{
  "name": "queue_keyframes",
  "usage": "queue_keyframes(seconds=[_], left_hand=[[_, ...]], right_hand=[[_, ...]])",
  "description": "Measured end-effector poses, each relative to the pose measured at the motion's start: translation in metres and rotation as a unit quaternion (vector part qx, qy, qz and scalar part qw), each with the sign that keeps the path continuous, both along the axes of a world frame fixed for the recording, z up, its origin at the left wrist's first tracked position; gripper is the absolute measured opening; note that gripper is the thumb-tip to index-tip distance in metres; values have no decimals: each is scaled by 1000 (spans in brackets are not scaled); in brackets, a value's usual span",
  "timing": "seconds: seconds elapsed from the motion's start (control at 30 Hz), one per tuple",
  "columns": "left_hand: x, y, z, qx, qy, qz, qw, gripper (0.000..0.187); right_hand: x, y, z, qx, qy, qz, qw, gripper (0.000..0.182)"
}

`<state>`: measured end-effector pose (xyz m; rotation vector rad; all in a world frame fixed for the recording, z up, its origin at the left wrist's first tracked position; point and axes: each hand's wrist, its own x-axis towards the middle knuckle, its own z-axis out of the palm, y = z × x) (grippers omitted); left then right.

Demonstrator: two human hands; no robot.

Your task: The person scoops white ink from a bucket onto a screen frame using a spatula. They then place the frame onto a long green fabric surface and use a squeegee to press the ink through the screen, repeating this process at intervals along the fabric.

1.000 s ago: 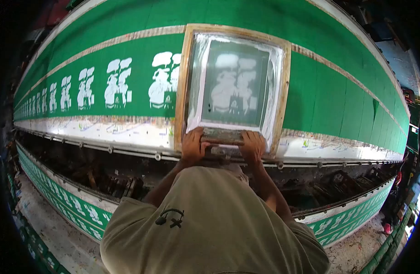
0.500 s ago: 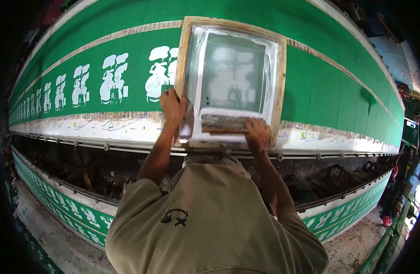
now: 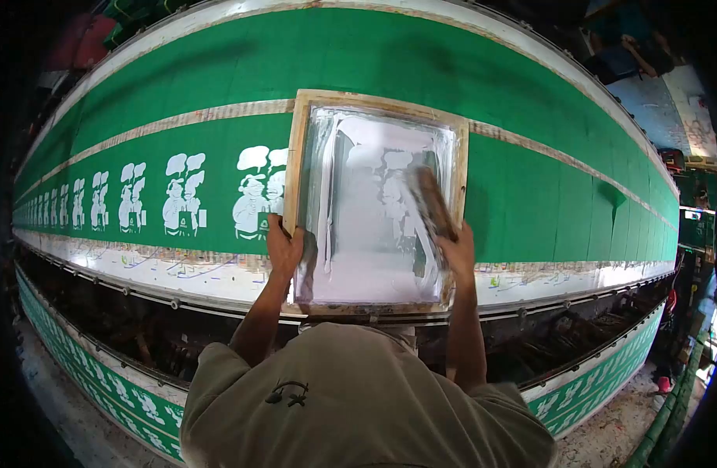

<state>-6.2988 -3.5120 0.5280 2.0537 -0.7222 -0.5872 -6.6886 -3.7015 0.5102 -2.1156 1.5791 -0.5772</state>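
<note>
A wooden-framed printing screen [image 3: 460, 168] lies over green fabric [image 3: 530, 203] on a long table. My left hand [image 3: 285, 248] grips the left side of the frame near its lower corner. My right hand [image 3: 458, 248] is closed around the lower end of a squeegee [image 3: 433, 201], which is tilted steeply over the right part of the mesh and slightly blurred. White ink [image 3: 358, 273] coats much of the mesh, with a thick band at the far end. Through the mesh, pale figure shapes show.
A row of white printed figures [image 3: 185, 195] runs leftward along the fabric. The table's near edge carries a rail with knobs [image 3: 175, 303]. Behind the person stands a second table with printed green fabric [image 3: 124, 394]. Another person's arm [image 3: 639, 56] shows at the upper right.
The squeegee has swung from lying crosswise at the screen's near end to a steep slant on the right. White ink now covers the near mesh. My left hand stays on the frame; the view has shifted.
</note>
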Motion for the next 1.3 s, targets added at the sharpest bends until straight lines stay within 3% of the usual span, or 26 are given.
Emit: queue_keyframes(seconds=[0.03,0.07,0.1,0.17,0.27,0.37,0.43,0.47,0.6,0.63,0.67,0.7,0.77,0.8,0.9,0.97,1.03,1.1,1.13,1.23,1.3], left_hand=[[-17,-14,-3,-22,-23,11,999,40],[-39,-27,-9,-41,-43,20,998,39],[-67,-44,-26,-68,-60,23,996,40],[-132,-87,-23,-11,-24,25,999,43],[-215,-116,-14,6,-25,-2,1000,42],[-247,-111,-2,-11,-54,-1,999,38],[-254,-101,-7,-13,-64,-3,998,36],[-251,-101,-14,-5,-122,-19,992,36],[-232,-94,-17,8,-228,-93,969,39],[-230,-95,-16,13,-272,-124,954,41],[-229,-95,-13,31,-236,-144,960,46],[-233,-97,-5,-29,-250,-133,959,50],[-245,-116,9,-135,-136,-153,969,50],[-240,-148,17,-139,-133,-151,970,50],[-211,-255,32,-166,-263,-300,902,50],[-182,-327,25,-174,-284,-325,885,50],[-173,-360,12,-122,-109,-320,933,43],[-201,-318,-16,-136,-164,-273,938,38],[-220,-282,-26,-146,-216,-228,938,34],[-278,-154,-25,-105,-223,-238,939,39],[-313,-75,-27,-83,-234,-242,938,42]], right_hand=[[-23,-8,3,-6,-4,-1,1000,44],[-48,-11,7,96,-136,-86,982,47],[-79,-7,13,199,-259,-169,930,50],[-128,-55,35,271,-235,-207,910,49],[-206,-94,29,257,-270,-228,900,46],[-252,-97,8,221,-230,-194,928,50],[-268,-61,5,208,-304,-199,908,54],[-273,-56,3,205,-215,-221,929,59],[-263,-44,-7,259,-225,-217,914,65],[-259,-32,-11,159,-103,-194,963,60],[-252,-23,-13,52,21,-164,985,56],[-233,-12,-1,51,24,-167,984,56],[-182,-8,52,-42,245,-36,968,54],[-168,-41,58,-35,234,33,971,50],[-119,-184,57,-78,234,209,946,34],[-75,-276,77,51,170,211,961,31],[-48,-294,70,13,114,122,986,36],[-58,-251,23,-100,225,136,960,38],[-69,-218,22,-63,235,130,961,38],[-129,-96,20,-47,216,161,962,45],[-162,-22,19,-14,193,173,966,33]])
